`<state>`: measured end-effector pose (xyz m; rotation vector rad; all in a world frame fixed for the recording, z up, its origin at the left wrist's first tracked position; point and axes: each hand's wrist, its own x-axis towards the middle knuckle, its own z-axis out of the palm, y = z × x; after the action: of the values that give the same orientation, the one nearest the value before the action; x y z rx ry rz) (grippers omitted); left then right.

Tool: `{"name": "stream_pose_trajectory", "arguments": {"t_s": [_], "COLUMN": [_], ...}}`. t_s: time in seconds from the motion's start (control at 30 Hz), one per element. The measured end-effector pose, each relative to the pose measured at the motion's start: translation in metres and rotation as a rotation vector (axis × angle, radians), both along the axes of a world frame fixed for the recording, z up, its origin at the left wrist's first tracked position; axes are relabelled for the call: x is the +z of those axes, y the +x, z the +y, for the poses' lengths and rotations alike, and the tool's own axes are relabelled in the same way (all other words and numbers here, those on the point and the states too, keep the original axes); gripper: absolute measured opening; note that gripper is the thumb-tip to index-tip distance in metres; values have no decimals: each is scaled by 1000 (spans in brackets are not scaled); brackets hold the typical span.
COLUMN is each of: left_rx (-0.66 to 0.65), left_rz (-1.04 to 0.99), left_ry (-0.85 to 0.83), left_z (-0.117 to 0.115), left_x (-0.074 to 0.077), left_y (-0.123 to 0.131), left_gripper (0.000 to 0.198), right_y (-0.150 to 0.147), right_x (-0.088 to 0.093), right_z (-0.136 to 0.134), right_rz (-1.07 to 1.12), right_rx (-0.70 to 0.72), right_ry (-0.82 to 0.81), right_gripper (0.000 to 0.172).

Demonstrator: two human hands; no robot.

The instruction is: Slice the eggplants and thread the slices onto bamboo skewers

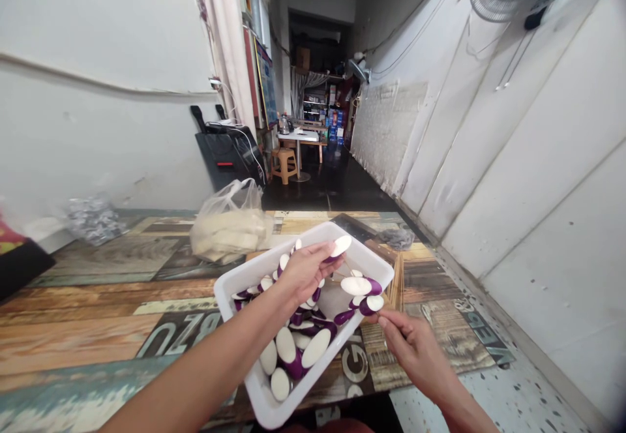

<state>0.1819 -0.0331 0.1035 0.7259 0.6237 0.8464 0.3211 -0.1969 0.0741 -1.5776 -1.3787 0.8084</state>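
Note:
A white plastic tub (259, 390) holds many slanted-cut eggplant pieces (288, 347) with purple skin and pale flesh. Over the tub, my left hand (307, 270) pinches one eggplant slice (341, 245) between thumb and fingers. My right hand (408, 342) is closed at the tub's right edge on a thin wooden skewer (378, 316). Several eggplant pieces (356, 285) are clustered on or around the skewer, whose thin tip reaches up toward the slice in my left hand. Part of the skewer is hidden behind the pieces.
On the wood-patterned table (161, 319), a clear bag of pale food (227, 227) stands behind the tub, with a bundle of skewers (398, 276) at its right. A grey crumpled bag (397, 238) lies further back. White walls flank the table.

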Motion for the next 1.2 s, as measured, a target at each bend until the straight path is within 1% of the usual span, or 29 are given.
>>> {"name": "stream_pose_trajectory", "arguments": {"t_s": [0.2,0.37,0.47,0.53,0.57,0.6,0.63,0.73,0.8,0.83,0.87,0.9,0.97,1.07,1.13,1.2], "left_rx": [-41,-106,-120,-96,-79,-65,-56,-68,-89,-91,-88,-79,-63,-46,-41,-59], "left_rz": [-9,-51,-48,-50,-48,-44,-38,-34,-43,-44,-42,-36,-19,-9,0,14], "left_ry": [0,10,37,35,26,15,3,-19,-29,-35,-40,-43,-44,-18,3,12], "left_z": [0,-6,-12,-15,-15,-16,-16,-15,-13,-12,-11,-10,-10,-12,-14,-15], "left_x": [-2,5,10,11,11,10,10,8,8,8,7,7,7,7,7,6], "left_y": [-3,-4,-3,-2,-1,-1,0,0,0,-1,-1,-1,-1,0,1,1], "left_gripper": [13,18,20,18,17,16,15,15,15,15,14,14,14,15,15,15], "right_y": [1,14,20,21,21,20,18,14,14,14,14,15,15,14,10,6], "right_x": [-8,-21,-24,-23,-22,-21,-19,-12,-10,-9,-10,-10,-13,-12,-8,-4], "right_z": [-1,-1,-2,-4,-6,-8,-11,-18,-21,-22,-22,-23,-24,-27,-28,-29], "right_rz": [14,33,-39,-99,-94,-48,47,519,796,875,908,901,787,436,192,42], "right_rx": [-3,-48,-61,-88,-97,-97,-83,29,109,132,134,116,45,-51,-82,-110], "right_ry": [-9,10,69,140,160,151,108,-133,-249,-275,-280,-274,-243,-183,-99,-11], "right_gripper": [38,36,33,29,28,26,26,28,26,25,24,24,27,33,35,35]}}
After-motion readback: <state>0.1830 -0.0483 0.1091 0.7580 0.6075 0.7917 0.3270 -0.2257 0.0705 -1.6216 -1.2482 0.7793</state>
